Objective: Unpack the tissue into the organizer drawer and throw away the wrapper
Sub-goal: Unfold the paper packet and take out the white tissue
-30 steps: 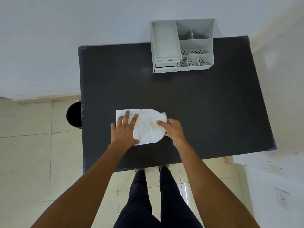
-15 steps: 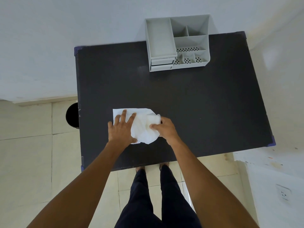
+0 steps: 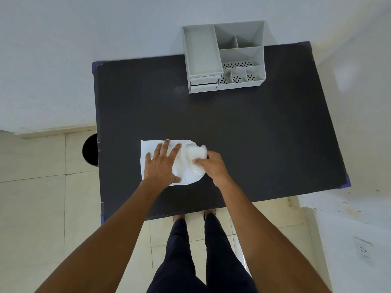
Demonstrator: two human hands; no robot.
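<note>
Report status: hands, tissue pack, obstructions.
Left hand flat on tissue pack. Right hand pinching wrapper end. Organizer drawers shut. Table path clear.

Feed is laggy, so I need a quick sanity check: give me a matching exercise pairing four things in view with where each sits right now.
Things:
1. left hand
2. right hand
3. organizer
4. bin

Places:
A. on the floor beside the table's left edge
B. pressed flat on the tissue pack
C. at the table's far edge, near the wall
D. pinching the bunched wrapper end of the pack

Pairs: 1-B, 2-D, 3-C, 4-A
</note>
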